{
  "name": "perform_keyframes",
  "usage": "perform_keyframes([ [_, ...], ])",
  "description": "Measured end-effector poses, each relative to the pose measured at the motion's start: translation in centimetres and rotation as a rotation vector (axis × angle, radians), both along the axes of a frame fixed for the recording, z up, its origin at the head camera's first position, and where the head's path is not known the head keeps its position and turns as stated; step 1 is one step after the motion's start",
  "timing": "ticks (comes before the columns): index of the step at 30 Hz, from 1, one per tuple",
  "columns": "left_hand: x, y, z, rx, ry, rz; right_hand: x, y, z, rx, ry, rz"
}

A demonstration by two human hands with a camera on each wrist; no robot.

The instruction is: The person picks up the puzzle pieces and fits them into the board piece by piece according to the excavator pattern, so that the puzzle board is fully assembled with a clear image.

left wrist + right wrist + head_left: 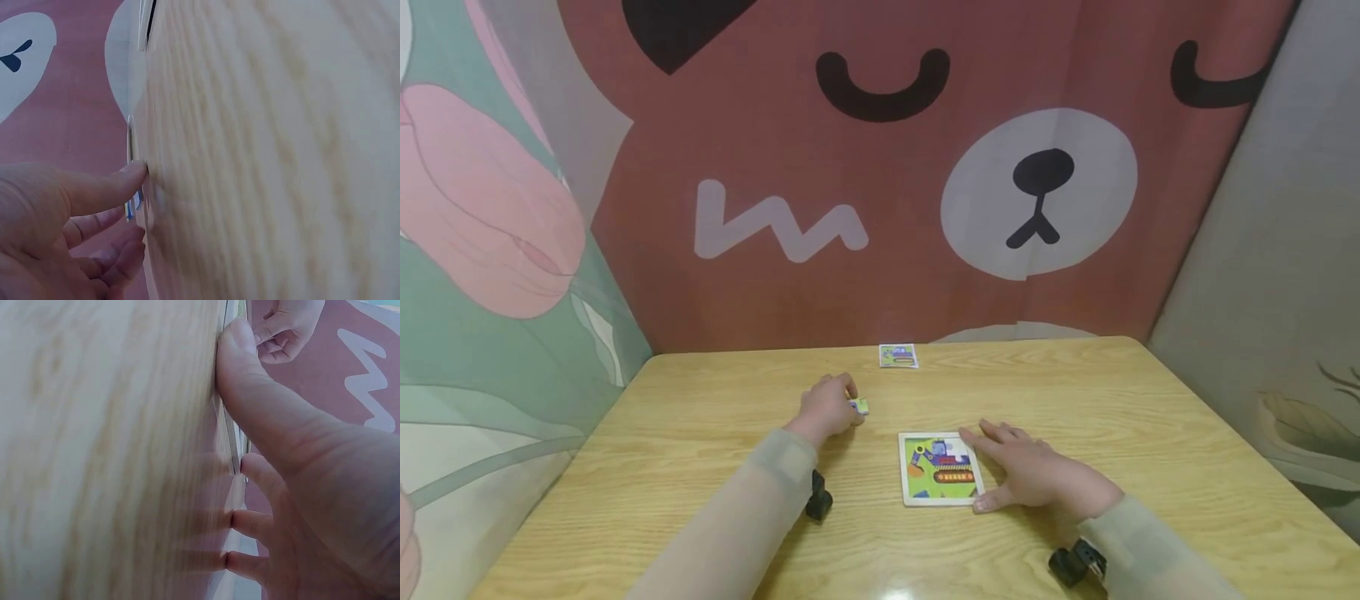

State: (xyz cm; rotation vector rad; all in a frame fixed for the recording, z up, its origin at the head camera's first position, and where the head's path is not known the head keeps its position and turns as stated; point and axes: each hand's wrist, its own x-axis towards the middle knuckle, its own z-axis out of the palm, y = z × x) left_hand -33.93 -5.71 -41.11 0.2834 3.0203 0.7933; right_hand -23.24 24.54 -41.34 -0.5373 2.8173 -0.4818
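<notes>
In the head view, my left hand (827,408) is over the table left of centre, thumb and fingers round a small green-and-blue puzzle piece (861,406). Between thumb and fingers, the piece's edge (130,207) shows close to the tabletop in the left wrist view. A square puzzle (942,468) in a white frame lies in front, showing a purple excavator with orange tracks and a pale gap at its upper right. My right hand (1033,467) rests at the frame's right side with fingers spread, thumb by the near corner and index finger by the far one.
A small picture card (898,356) with a similar excavator lies at the table's far edge. Behind the wooden table (700,450) hangs a curtain (880,275) with a bear's face. Black wrist cameras (818,497) sit under both sleeves.
</notes>
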Motion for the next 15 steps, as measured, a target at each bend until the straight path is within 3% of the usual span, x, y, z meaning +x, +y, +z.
perform_keyframes([
  [8,0.0,0.3,0.1,0.059,0.017,-0.001,0.0,0.0,0.1,-0.001,-0.003,-0.009],
  [15,0.6,1.3,0.9,0.119,0.018,-0.099,0.2,0.0,0.2,-0.011,0.001,-0.004],
])
